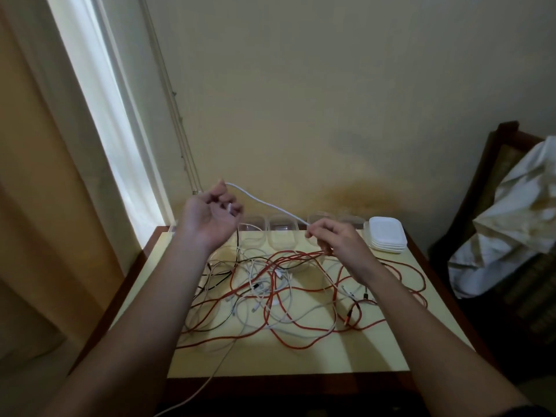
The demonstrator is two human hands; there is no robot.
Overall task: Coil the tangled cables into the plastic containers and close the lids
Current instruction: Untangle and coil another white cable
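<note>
A pale yellow table (391,341) is set against a cream wall (331,100). Along the table's far edge clear containers (282,233) and stacked white lids (387,237) are ranged; tangled cables (285,290) are spread mid-table. Above the table a white cable (264,203) is stretched, sloping down rightward, gripped in curled fingers by the left hand (210,215) and pinched by the right hand (334,236).

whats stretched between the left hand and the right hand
In the head view, one white cable spans the gap, held by the left hand and pinched by the right hand.
</note>
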